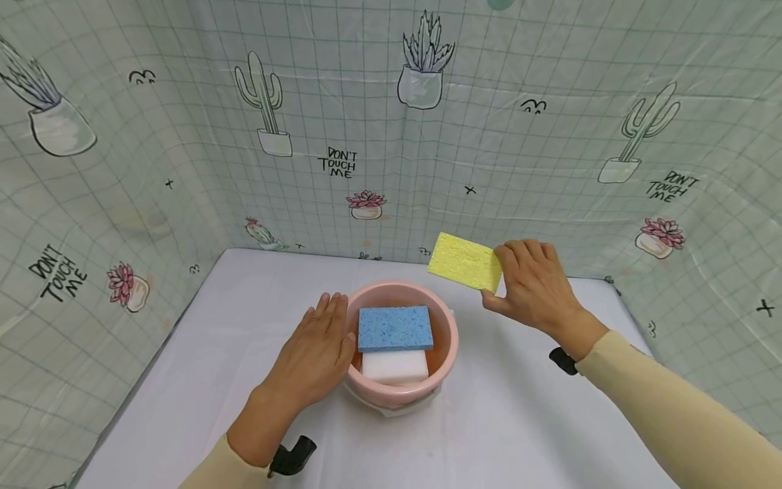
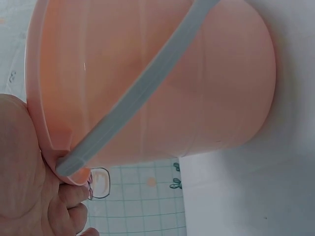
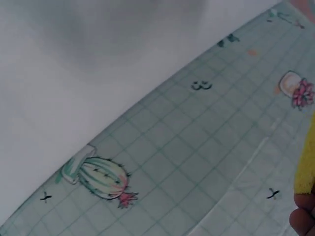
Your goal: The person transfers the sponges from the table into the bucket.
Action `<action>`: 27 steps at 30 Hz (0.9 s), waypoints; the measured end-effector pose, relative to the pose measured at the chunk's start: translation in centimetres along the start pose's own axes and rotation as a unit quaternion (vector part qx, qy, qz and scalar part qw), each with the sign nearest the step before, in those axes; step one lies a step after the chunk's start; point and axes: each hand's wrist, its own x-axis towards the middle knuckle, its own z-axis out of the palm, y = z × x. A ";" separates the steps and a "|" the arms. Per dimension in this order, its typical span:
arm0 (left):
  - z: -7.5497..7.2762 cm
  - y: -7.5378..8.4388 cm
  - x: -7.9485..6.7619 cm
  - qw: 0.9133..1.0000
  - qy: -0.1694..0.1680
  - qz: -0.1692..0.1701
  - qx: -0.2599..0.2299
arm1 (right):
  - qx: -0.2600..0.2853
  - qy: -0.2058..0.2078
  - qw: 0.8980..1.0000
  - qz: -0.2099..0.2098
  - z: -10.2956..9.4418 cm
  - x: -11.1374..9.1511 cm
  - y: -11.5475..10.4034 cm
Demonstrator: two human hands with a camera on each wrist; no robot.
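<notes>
A pink bucket (image 1: 452, 339) stands on the table with a blue sponge (image 1: 395, 328) lying on a white sponge (image 1: 394, 367) inside it. My left hand (image 1: 314, 353) rests against the bucket's left rim, its fingers straight. In the left wrist view the palm touches the rim of the bucket (image 2: 236, 88) beside the grey handle (image 2: 142, 88). Raised to the right of the bucket, my right hand (image 1: 534, 285) pinches a yellow sponge (image 1: 466, 261) by its right end. Only the edge of the yellow sponge (image 3: 306, 162) and some fingertips show in the right wrist view.
The bucket is on a white table (image 1: 501, 421). Behind and at both sides hangs a grid-patterned curtain (image 1: 342, 102) with potted cacti and lettering, meeting the table along its back edge. A black wrist strap piece (image 1: 293, 456) sits by the left wrist.
</notes>
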 end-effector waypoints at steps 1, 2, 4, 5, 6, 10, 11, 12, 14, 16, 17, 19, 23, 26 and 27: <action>0.0 0.0 0.0 1.000 0.000 0.000 -0.001 | 0.010 0.000 1.000 0.002 -0.3 0.4 -0.6; 0.0 0.0 0.0 1.000 -0.001 -0.001 -0.001 | 0.021 -0.001 1.000 0.003 -0.6 0.8 -1.2; 0.0 0.1 0.0 1.000 -0.005 -0.004 -0.001 | 0.047 -0.004 0.999 0.003 -1.1 1.4 -2.5; -0.1 0.1 0.1 1.000 -0.008 -0.006 0.000 | 0.060 -0.007 0.998 0.000 -1.3 1.7 -3.2; -0.1 0.1 0.1 1.000 -0.010 -0.008 0.000 | 0.072 -0.011 0.997 -0.004 -1.5 2.0 -3.9; -0.2 0.2 0.1 1.000 -0.013 -0.010 0.004 | 0.113 -0.042 0.992 -0.025 -1.8 2.8 -6.4; -0.2 0.2 0.1 1.000 -0.011 -0.009 0.004 | 0.118 -0.050 0.991 -0.031 -1.8 2.9 -6.9; -0.2 0.2 0.1 1.000 -0.009 -0.007 0.004 | 0.120 -0.058 0.990 -0.037 -1.8 3.0 -7.4; -0.2 0.2 0.1 1.000 -0.007 -0.005 0.006 | 0.124 -0.077 0.988 -0.049 -1.6 3.2 -8.3; -0.2 0.2 0.1 1.000 -0.007 -0.007 0.007 | 0.125 -0.099 0.985 -0.060 -1.3 3.3 -9.0; -0.2 0.2 0.1 1.000 -0.008 -0.009 0.006 | 0.125 -0.110 0.984 -0.065 -1.2 3.3 -9.3; -0.2 0.3 0.1 1.000 -0.012 -0.013 0.007 | 0.127 -0.135 0.980 -0.070 -1.0 3.3 -9.8; -0.2 0.3 0.1 1.000 -0.015 -0.016 0.004 | 0.127 -0.165 0.976 -0.071 -0.9 3.3 -10.4; -0.2 0.3 0.1 1.000 -0.014 -0.014 0.001 | 0.120 -0.174 0.975 -0.071 -1.0 3.3 -10.5; -0.2 0.3 0.1 1.000 -0.013 -0.013 -0.001 | 0.118 -0.176 0.975 -0.072 -1.0 3.3 -10.5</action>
